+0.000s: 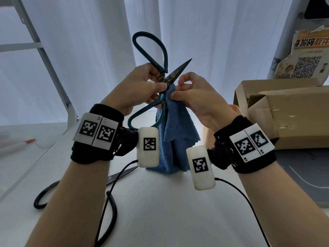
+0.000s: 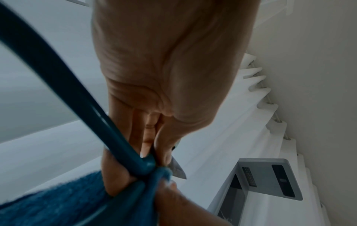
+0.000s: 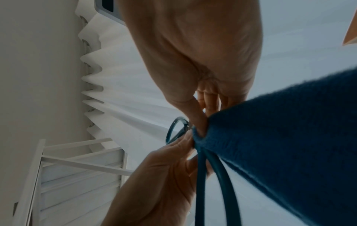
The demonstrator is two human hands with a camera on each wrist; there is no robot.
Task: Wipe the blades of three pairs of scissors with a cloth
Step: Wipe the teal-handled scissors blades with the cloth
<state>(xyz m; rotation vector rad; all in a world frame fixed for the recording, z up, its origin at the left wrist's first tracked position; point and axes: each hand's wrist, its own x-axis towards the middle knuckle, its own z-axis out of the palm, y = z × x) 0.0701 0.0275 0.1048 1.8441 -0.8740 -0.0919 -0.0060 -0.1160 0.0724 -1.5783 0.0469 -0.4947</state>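
At the centre of the head view, the left hand has its grip closed around the pivot of the green-handled scissors, held open above the bench. The right hand pinches the blue cloth against the lower blade. Black-handled scissors lie on the bench at lower left.

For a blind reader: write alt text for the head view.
Two hands hold open green-handled scissors above a white table: the left hand grips near the pivot, the right hand pinches a blue cloth against them. Black-handled scissors lie below.
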